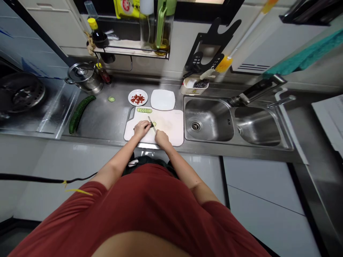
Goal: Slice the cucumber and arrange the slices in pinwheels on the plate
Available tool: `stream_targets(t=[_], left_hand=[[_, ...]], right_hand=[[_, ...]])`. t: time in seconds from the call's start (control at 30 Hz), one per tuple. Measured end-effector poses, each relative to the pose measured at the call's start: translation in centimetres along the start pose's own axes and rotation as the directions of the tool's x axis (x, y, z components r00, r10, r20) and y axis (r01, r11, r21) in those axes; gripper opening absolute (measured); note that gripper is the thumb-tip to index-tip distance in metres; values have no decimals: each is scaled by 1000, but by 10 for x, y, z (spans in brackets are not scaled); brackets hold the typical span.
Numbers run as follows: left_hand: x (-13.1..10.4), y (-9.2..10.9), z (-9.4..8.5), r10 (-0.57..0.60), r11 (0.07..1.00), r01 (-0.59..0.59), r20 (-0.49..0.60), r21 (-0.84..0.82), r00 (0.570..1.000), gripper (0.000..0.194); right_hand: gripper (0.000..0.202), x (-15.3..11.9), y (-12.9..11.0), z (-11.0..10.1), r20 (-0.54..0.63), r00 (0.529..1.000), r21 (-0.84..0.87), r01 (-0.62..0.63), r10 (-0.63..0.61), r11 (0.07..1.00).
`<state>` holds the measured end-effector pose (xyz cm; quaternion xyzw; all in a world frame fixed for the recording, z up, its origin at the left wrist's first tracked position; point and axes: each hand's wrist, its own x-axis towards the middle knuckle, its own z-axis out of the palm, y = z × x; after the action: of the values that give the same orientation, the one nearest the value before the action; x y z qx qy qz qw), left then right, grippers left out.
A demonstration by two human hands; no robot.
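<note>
A white cutting board (171,125) lies on the steel counter in front of me. My left hand (142,129) is closed on a short piece of cucumber, most of it hidden under the fingers. My right hand (162,138) grips the handle of a knife (152,123), whose blade is at the cucumber's right end. A pale cut slice (154,124) shows beside the blade. Several cucumber slices (144,110) overlap in a row along the board's top left edge. Behind the board are a white plate with chopped red pieces (137,97) and a square white plate (163,99).
A whole cucumber (80,112) and a cucumber end (111,99) lie on the counter at left. A lidded steel pot (85,76) stands behind them, near the stove. The double sink (209,119) is at right. A shelf with bottles (128,48) overhangs the back.
</note>
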<state>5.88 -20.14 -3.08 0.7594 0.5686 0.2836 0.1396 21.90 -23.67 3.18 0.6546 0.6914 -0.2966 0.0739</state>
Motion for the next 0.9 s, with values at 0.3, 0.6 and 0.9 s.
stream_targets(t=[0.3, 0.6, 0.9], left_hand=[[0, -1, 1, 8, 1000, -8, -26, -18, 1000, 20], [0, 2, 0, -12, 1000, 12, -8, -23, 1000, 21], [1, 2, 0, -15, 1000, 15, -12, -19, 1000, 22]], right_hand=[[26, -22, 11, 14, 2, 999, -45, -36, 36, 998], [27, -25, 9, 10, 16, 999, -39, -47, 47, 998], [28, -2, -6, -3, -3, 1000, 1, -27, 27, 1000]])
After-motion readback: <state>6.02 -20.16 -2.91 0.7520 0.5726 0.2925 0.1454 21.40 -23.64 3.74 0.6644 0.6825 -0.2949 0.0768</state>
